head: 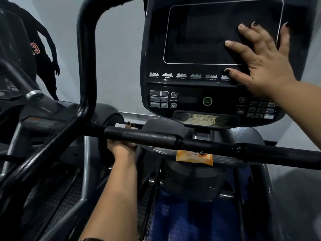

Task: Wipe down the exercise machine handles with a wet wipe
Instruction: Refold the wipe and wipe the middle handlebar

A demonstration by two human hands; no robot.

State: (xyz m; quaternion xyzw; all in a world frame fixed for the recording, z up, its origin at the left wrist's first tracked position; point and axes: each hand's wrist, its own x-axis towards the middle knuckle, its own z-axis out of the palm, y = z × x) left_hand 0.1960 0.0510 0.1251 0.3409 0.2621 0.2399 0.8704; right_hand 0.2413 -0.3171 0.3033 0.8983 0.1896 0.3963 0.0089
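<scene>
A black horizontal handle bar (144,136) crosses the middle of the machine, with a second grip (271,153) to its right. My left hand (121,146) reaches under and behind the left grip and holds a white wet wipe (119,125) against the bar's far side; the grip hides most of its fingers. My right hand (260,54) lies flat with spread fingers on the dark console screen (199,35), holding nothing.
An orange pack of wipes (194,156) lies on the ledge below the console. A tall curved black upright handle (86,63) rises at left. Console buttons (207,101) sit under the screen. A person in dark clothes (43,54) stands at far left. Blue floor lies below.
</scene>
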